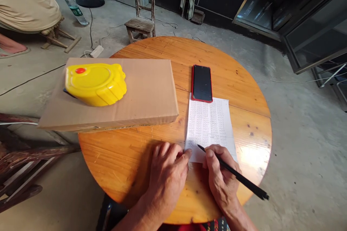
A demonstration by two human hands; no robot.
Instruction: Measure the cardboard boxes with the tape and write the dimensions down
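Observation:
A white sheet of paper (208,124) filled with rows of small writing lies on the round wooden table (238,79). My right hand (221,177) grips a black pen (235,175) with its tip on the paper's lower edge. My left hand (166,175) rests palm down on the table, fingers together, its fingertips pressing the paper's lower left corner. A black phone in a red case (202,83) lies face up on the paper's top edge.
A flat cardboard box (146,94) overhangs the table's left side, with a yellow plastic case (94,83) on it. On the concrete floor beyond stand a small wooden chair (141,14), a plastic bottle (72,5) and cables. A person sits at the far left (24,3).

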